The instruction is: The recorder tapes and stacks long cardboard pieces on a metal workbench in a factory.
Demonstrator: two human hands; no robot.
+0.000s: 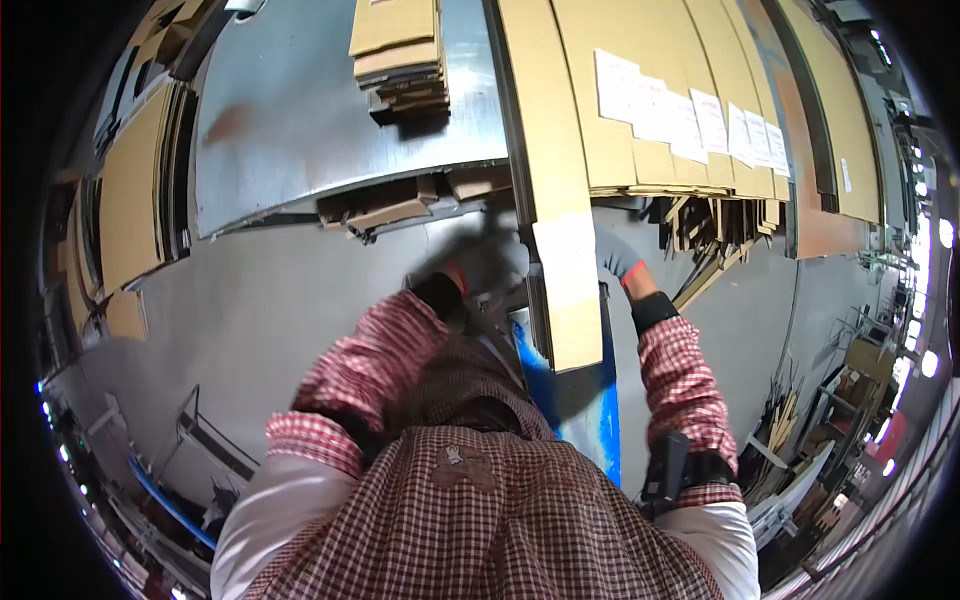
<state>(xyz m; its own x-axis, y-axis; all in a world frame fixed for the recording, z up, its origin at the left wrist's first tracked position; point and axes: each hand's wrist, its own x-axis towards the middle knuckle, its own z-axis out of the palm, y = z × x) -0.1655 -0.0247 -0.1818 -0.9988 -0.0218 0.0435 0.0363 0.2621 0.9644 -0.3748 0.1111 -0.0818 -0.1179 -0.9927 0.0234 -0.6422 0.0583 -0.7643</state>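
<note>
A long, narrow stack of cardboard sheets (570, 300) juts toward me past the table's front edge, with a white printed paper (565, 250) on top. My right hand (618, 260), in a grey glove with a red cuff, grips the stack's right edge; its fingertips are partly hidden there. On the other side, my left hand (485, 258) is dark and smeared by motion, close to the stack's left side. Whether its fingers touch the cardboard does not show. Below the stack's near end stands a blue, worn surface (570, 400).
The metal table (300, 110) bears a small pile of cardboard pieces (400, 50). Wide cardboard stacks (650, 165) with white papers lie right of the long stack. Beneath them, thin cardboard strips (710, 230) stick out. More cardboard sheets (140, 190) stand at the left.
</note>
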